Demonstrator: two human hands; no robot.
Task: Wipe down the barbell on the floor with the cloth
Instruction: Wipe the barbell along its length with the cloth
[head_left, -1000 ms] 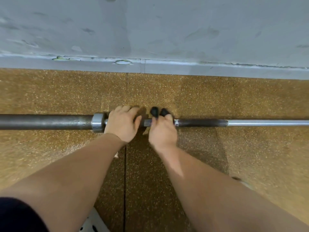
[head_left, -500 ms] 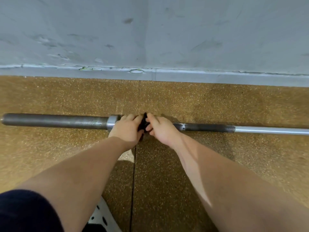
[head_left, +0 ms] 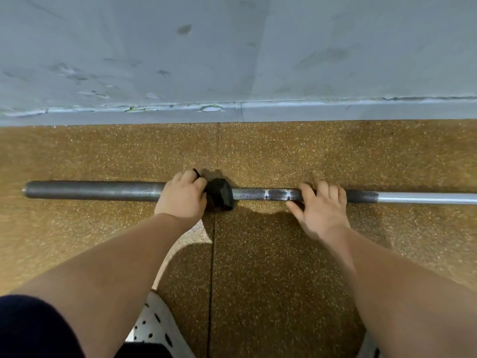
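- Clutching the cloth [head_left: 219,193] in the left hand [head_left: 182,196], fingers curling round it, black wad bulging out just right of that hand, wrapping the barbell [head_left: 90,190].
- Curling the right hand [head_left: 321,210] over the barbell further along, thumb pointing back toward the cloth.
- Lying across the speckled floor [head_left: 258,280] beneath both hands, thick end poking out left of the left hand.

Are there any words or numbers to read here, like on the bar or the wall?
None can be read.
The barbell shows only plain rings, no writing.
The wall has only scuffs and chipped paint.
The black cloth and the white shoe show no letters.
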